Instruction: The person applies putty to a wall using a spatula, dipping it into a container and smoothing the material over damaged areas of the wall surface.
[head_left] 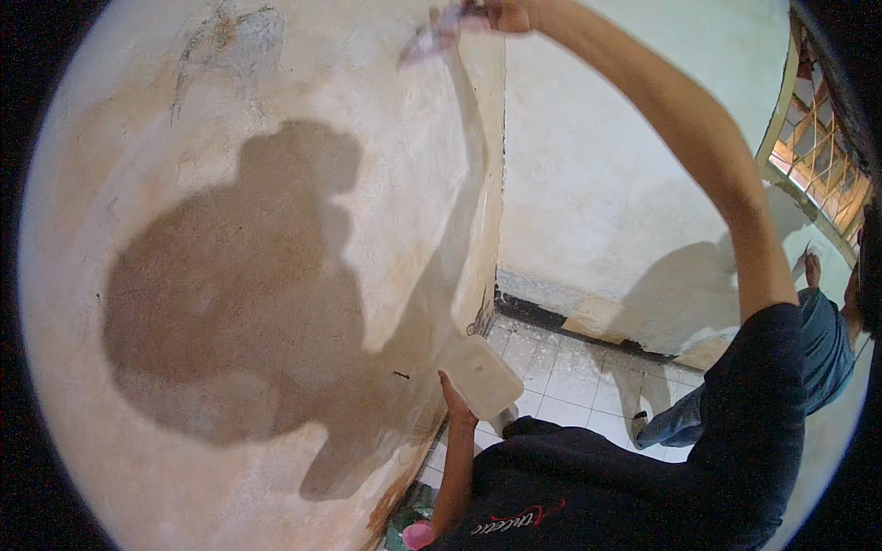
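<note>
My left hand (456, 402) grips a cream rectangular plastic tub (482, 375) by its side, low beside the wall's corner. Whether a lid or the tub's inside faces up, I cannot tell. My right arm stretches up across the view, and my right hand (508, 15) is closed at the top edge, partly cut off. From its fingers a pale, purplish flat piece (427, 46) reaches to the stained beige wall (404, 184). Motion smears that piece, so its kind stays unclear. My shadow falls large on this wall.
Another person (827, 340) stands at the right, a hand (812, 268) raised to the far wall (588, 165) near a grilled window (818, 147). White floor tiles (574, 376) lie below, with pale specks by the corner. Something pink (418, 534) and green shows at the lower edge.
</note>
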A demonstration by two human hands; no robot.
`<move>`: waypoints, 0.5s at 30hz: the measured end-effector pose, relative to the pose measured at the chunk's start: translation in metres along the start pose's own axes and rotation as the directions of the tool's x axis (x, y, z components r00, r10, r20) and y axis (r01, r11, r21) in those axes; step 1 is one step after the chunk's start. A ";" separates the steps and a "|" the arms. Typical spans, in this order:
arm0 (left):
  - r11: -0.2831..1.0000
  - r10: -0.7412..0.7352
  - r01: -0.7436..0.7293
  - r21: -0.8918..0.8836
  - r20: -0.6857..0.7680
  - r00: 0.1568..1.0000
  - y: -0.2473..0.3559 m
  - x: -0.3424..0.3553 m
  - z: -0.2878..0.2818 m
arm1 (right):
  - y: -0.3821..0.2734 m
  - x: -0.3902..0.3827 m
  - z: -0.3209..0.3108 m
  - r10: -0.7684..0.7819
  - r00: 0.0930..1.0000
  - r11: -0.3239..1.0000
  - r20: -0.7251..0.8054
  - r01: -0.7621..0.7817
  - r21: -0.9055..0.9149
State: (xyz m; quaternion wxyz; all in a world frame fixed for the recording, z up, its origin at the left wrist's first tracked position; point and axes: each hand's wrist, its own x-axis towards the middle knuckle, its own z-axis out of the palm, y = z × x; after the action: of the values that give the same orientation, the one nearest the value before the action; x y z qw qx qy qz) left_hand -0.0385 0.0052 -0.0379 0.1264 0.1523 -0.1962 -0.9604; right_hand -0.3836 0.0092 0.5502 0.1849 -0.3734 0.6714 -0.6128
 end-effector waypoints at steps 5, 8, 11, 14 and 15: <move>1.000 -0.022 0.022 -0.019 -0.018 1.000 -0.004 -0.003 -0.006 | -0.118 0.034 -0.017 0.064 0.996 0.965 0.068 -0.079 0.250; 1.000 -0.002 0.003 0.024 -0.070 0.998 0.001 -0.009 -0.025 | -0.125 0.013 -0.017 0.030 0.990 0.971 -0.135 0.003 0.238; 0.999 -0.024 0.026 0.022 -0.075 0.997 -0.007 -0.006 -0.022 | -0.093 0.014 -0.087 -0.075 0.996 0.934 -0.046 0.086 0.347; 1.000 -0.013 0.012 -0.016 -0.032 0.999 -0.008 0.003 -0.032 | 0.001 0.004 -0.117 -0.300 0.937 0.898 -0.177 0.340 0.278; 1.000 0.014 -0.014 -0.024 -0.012 1.000 -0.005 0.003 -0.044 | 0.030 0.001 -0.105 -0.386 0.834 0.866 -0.394 0.475 0.156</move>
State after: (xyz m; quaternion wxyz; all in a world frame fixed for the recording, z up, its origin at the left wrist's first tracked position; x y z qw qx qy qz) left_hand -0.0270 -0.0063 -0.0789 0.1361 0.1551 -0.1850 -0.9608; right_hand -0.4671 0.0797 0.5406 -0.0363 -0.3747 0.5096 -0.7737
